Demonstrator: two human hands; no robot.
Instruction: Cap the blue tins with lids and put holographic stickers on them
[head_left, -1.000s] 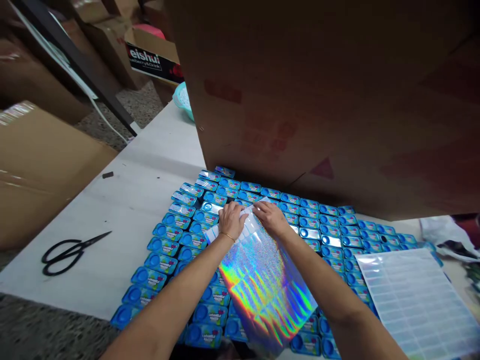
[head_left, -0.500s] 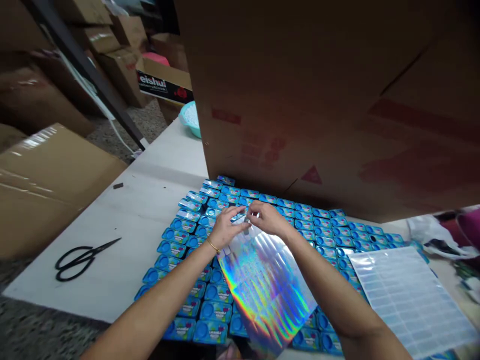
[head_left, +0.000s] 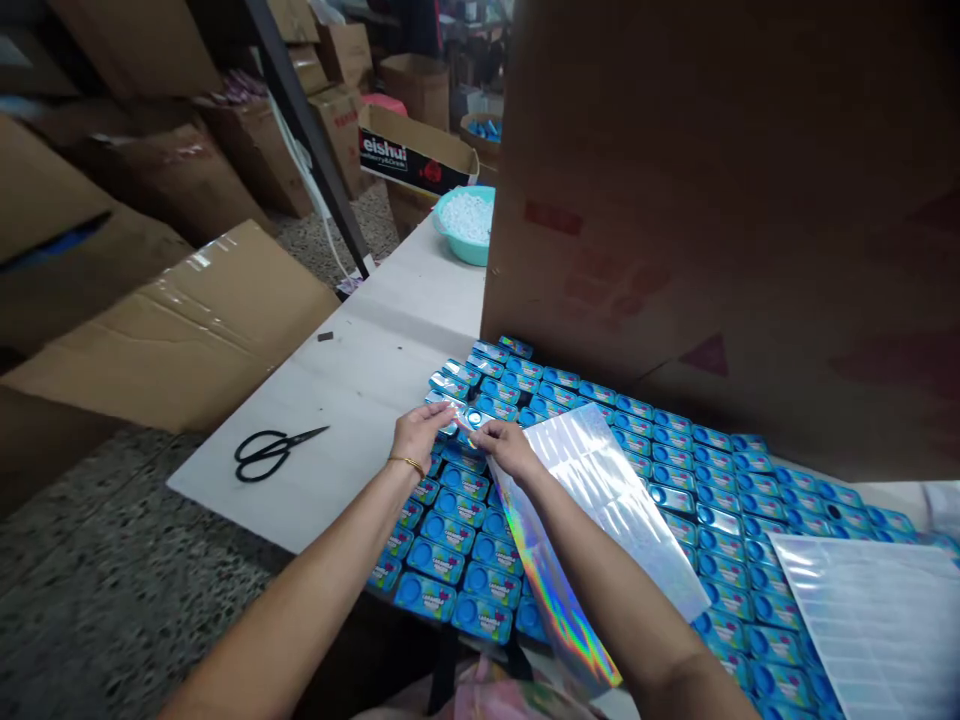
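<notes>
Rows of small blue tins [head_left: 439, 560] cover much of the white table. My left hand [head_left: 421, 438] is over the tins at their left side, its fingers pinched at one end of a small clear strip [head_left: 463, 420]. At the strip's other end my right hand [head_left: 504, 445] has its thumb and fingers closed. A shiny rainbow sticker sheet [head_left: 615, 500] lies on the tins, partly under my right forearm. Another pale sheet of stickers [head_left: 877, 610] rests on the tins at the right.
Black scissors [head_left: 262, 455] lie on the table's left part. A large cardboard box [head_left: 675, 200] stands behind the tins. A turquoise bowl [head_left: 466, 245] of small white pieces is at the far edge. More cartons [head_left: 187, 310] stand at left.
The view has swung left. Both hands have moved from the rainbow sheet's top edge to the tins at the left, with a small strip now between them.
</notes>
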